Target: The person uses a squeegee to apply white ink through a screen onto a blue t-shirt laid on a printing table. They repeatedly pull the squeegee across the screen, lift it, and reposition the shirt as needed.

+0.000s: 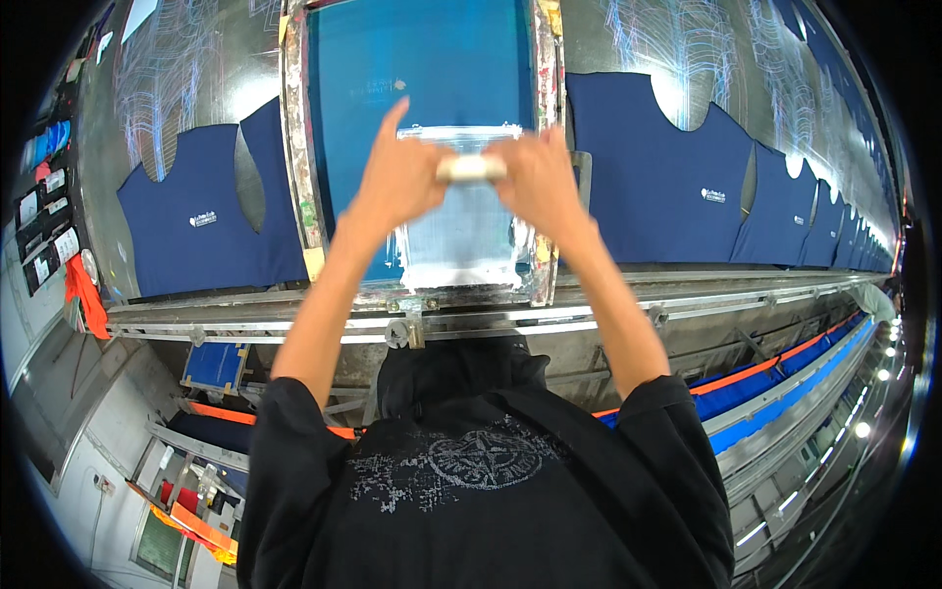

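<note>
Both of my arms reach forward over a screen printing frame (297, 147) with a blue mesh (422, 59). Between my hands is a squeegee (471, 168), its pale handle slightly blurred. My left hand (400, 182) grips its left end, with one finger pointing up and away. Around the right end, the fingers of my right hand (542, 185) are closed. White ink (461, 276) edges a pale rectangular area of the mesh below the squeegee. The squeegee's blade is hidden, so I cannot tell whether it touches the mesh.
Dark blue fabric pieces with small white prints lie flat on the long table, one to the left (196, 236) and several to the right (648, 177). A metal rail (608, 312) runs along the table's near edge. Dark containers (44, 236) and orange cloth (84, 294) are at far left.
</note>
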